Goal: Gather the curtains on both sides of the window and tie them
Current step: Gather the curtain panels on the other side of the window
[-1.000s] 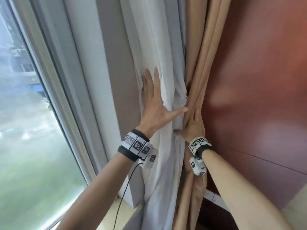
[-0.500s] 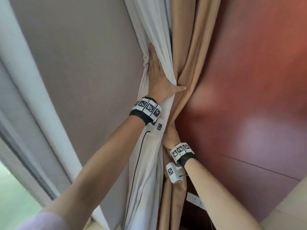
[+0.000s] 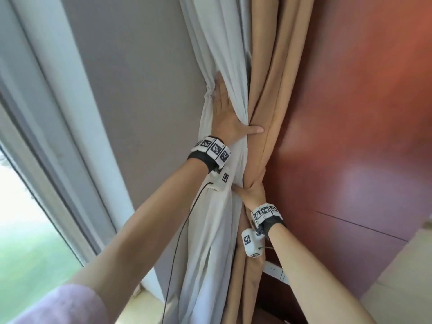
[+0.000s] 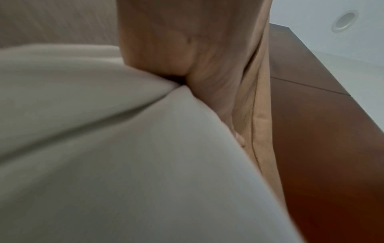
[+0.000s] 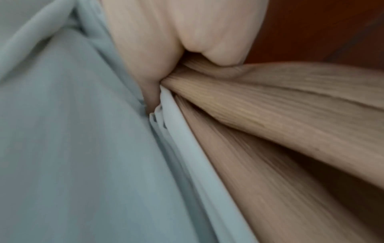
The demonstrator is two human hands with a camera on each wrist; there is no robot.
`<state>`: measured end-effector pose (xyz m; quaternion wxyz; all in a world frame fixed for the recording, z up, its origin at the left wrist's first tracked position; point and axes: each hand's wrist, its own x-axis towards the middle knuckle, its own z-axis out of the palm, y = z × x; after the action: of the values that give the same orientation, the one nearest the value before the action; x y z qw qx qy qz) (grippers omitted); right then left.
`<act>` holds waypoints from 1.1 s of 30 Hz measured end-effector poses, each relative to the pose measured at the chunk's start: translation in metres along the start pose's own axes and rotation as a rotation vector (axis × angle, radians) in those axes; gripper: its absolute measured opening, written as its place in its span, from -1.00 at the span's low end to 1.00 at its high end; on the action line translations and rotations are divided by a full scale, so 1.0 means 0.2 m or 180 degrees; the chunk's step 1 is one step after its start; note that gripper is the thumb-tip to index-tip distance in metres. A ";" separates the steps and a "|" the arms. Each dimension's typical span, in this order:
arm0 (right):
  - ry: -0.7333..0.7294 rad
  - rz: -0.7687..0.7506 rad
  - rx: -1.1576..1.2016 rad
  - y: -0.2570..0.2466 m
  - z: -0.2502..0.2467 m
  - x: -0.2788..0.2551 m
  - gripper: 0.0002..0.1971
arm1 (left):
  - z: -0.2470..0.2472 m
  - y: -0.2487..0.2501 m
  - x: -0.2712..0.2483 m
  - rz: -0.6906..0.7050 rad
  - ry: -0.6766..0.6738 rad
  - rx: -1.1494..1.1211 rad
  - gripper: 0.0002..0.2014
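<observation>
Two curtains hang side by side in the corner by the window: a white curtain (image 3: 217, 230) on the left and a tan curtain (image 3: 278, 94) on the right. They touch each other all the way down.

The left hand (image 3: 228, 118) lies flat on the white curtain, up high. Its fingers are straight and point up, and its thumb sticks out to the right onto the tan cloth. It presses the white folds toward the tan ones. A small bunched spot shows on the white curtain's left edge, just beside the fingers.

The right hand (image 3: 253, 191) is lower down. It grips the tan curtain where the folds squeeze together, with its fingers going around behind the cloth. Its thumb points left and touches the white curtain. In the right wrist view the tan folds (image 5: 280, 105) are pinched tight against the palm, with the white hem (image 5: 180, 131) right next to them.

Both wrists wear bands with black and white squares, and a thin black cable (image 3: 177, 242) hangs down from the left one.

Behind the curtains on the right is a shiny red-brown wood wall (image 3: 364, 136). On the left is a grey wall (image 3: 140, 78), then the white window frame (image 3: 70, 94), with blurry green outside. Low on the wood wall sits a white socket (image 3: 273, 271).
</observation>
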<state>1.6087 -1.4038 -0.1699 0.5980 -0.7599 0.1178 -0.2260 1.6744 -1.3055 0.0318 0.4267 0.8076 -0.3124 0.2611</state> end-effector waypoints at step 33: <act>-0.1729 0.0021 -0.0469 -0.33 0.24 -1.13 -0.34 | -0.91 0.19 -1.14 -0.0779 -0.1342 -0.1233 0.09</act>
<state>1.4294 -1.2436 -0.1616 0.5516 -0.8336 -0.0282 -0.0030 1.4670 -1.1026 -0.0142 0.5267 0.7792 -0.3385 -0.0298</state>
